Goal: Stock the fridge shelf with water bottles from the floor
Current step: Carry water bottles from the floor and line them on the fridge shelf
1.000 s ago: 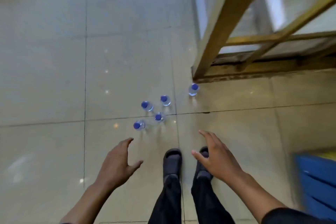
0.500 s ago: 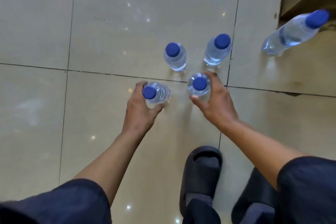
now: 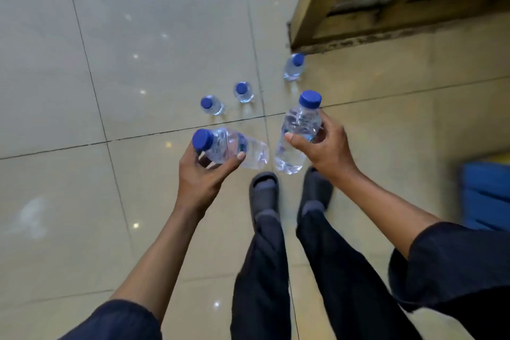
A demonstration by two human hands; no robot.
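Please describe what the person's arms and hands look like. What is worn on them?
Both forearms are bare. The left hand and the right hand wear no gloves, and no rings or watch are visible. Dark navy sleeves, loose and pushed up near the elbows, cover the upper arms: left sleeve, right sleeve.

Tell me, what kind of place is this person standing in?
Probably an indoor room of a home or small shop, though I can't be sure. The glossy tiled floor, a wooden frame standing against the wall, and a blue crate at the edge suggest it. No fridge is in view.
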